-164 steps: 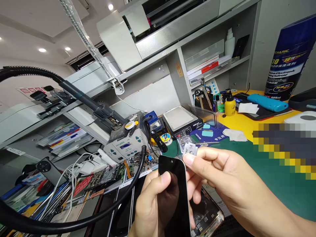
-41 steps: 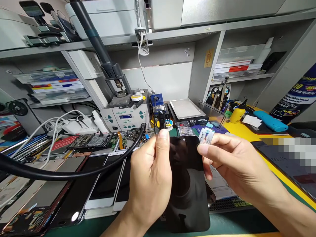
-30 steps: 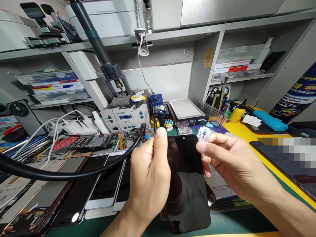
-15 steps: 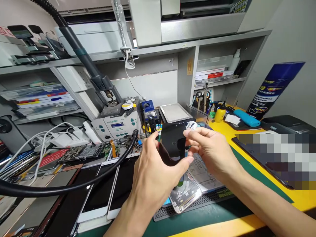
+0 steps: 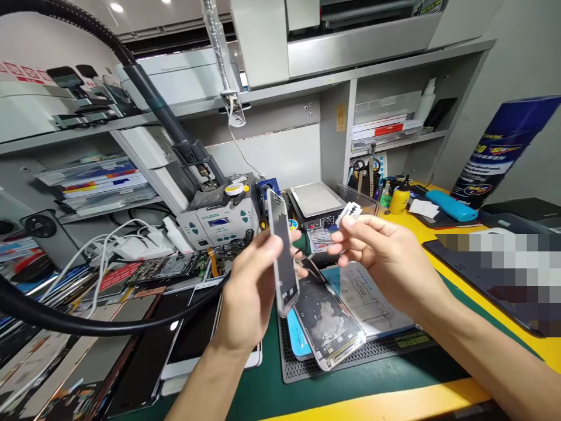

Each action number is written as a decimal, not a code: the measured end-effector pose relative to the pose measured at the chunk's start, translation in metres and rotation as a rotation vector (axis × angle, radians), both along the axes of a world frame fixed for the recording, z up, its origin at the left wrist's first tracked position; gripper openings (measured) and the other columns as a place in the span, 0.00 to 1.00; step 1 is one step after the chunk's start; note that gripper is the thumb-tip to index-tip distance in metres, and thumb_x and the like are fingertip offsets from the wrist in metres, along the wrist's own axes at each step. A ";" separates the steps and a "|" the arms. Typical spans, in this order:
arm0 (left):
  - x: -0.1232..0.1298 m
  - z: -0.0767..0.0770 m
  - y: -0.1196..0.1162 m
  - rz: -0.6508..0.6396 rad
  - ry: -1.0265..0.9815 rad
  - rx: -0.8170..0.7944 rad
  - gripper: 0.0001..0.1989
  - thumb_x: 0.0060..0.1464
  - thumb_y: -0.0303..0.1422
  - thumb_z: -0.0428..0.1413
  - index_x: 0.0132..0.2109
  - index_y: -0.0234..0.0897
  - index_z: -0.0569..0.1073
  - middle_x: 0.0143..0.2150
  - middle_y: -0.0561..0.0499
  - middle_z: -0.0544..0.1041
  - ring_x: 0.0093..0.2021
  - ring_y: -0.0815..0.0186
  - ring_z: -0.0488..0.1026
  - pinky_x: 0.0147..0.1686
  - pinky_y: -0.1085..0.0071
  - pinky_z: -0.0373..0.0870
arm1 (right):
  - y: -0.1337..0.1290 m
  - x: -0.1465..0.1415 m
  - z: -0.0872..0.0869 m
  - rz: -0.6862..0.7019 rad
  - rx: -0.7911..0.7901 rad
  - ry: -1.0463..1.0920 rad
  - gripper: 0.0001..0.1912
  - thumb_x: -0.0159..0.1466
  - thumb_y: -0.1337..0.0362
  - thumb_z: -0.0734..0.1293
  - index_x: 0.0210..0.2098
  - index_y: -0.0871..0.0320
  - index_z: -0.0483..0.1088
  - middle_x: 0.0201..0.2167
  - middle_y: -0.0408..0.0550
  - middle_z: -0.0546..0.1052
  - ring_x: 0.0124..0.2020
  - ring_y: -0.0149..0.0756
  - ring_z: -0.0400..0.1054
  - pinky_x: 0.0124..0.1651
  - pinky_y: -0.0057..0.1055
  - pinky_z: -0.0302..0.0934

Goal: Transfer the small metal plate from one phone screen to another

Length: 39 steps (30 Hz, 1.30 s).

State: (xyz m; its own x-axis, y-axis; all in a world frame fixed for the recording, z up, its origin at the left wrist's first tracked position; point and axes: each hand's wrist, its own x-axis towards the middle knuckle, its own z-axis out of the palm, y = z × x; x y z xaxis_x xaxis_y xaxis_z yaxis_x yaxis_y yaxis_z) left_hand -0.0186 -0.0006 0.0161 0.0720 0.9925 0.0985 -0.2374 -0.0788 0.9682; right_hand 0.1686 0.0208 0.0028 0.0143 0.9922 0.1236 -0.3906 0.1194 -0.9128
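Green mat point(image 5: 263, 386); phone screen point(image 5: 286, 260) now turned edgewise.

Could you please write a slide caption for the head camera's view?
Over a workbench, the left hand grips a tilted phone panel while the right hand pinches a razor blade.

Yellow bench point(image 5: 394, 404) is carrying green mat point(image 5: 263, 393), on which perforated pad point(image 5: 298, 369) is lying. Left of pad, row of phones point(image 5: 193, 333) is lying; right of it, dark-screened device point(image 5: 464, 279) is lying; beyond it, rightward, yellow bottle point(image 5: 398, 202) is standing.
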 end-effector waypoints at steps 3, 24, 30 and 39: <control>-0.007 0.007 0.001 -0.114 -0.379 -0.073 0.22 0.65 0.45 0.49 0.54 0.34 0.77 0.53 0.38 0.81 0.39 0.58 0.80 0.40 0.60 0.78 | -0.009 -0.002 0.001 0.189 0.024 -0.078 0.13 0.63 0.55 0.74 0.29 0.58 0.75 0.26 0.46 0.80 0.26 0.35 0.75 0.25 0.26 0.69; -0.008 0.013 -0.005 -0.175 -0.539 -0.106 0.26 0.67 0.45 0.45 0.57 0.32 0.77 0.52 0.34 0.81 0.40 0.56 0.80 0.40 0.59 0.78 | -0.022 -0.013 -0.003 0.607 -0.242 -0.388 0.16 0.58 0.57 0.77 0.26 0.58 0.68 0.22 0.48 0.81 0.22 0.31 0.70 0.26 0.26 0.64; -0.008 0.010 -0.003 -0.121 -0.561 -0.089 0.24 0.67 0.44 0.47 0.57 0.34 0.77 0.51 0.36 0.82 0.41 0.55 0.80 0.40 0.60 0.77 | -0.020 -0.013 -0.002 0.589 -0.272 -0.289 0.17 0.55 0.62 0.79 0.28 0.57 0.66 0.20 0.46 0.81 0.19 0.30 0.70 0.24 0.25 0.65; -0.011 0.008 0.001 -0.119 -0.585 -0.159 0.24 0.66 0.45 0.49 0.58 0.34 0.77 0.54 0.34 0.80 0.41 0.56 0.80 0.41 0.60 0.78 | -0.015 -0.005 -0.004 0.488 -0.115 -0.237 0.14 0.65 0.55 0.73 0.31 0.58 0.71 0.19 0.40 0.74 0.20 0.28 0.68 0.24 0.24 0.66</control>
State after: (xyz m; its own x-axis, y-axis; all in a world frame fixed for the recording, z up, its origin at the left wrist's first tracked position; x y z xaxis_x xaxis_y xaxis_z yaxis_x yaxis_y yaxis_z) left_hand -0.0299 0.0007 0.0246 0.1619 0.9868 0.0069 -0.7310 0.1152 0.6725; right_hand 0.1633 0.0055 -0.0007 -0.4656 0.8840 -0.0422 -0.1575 -0.1297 -0.9790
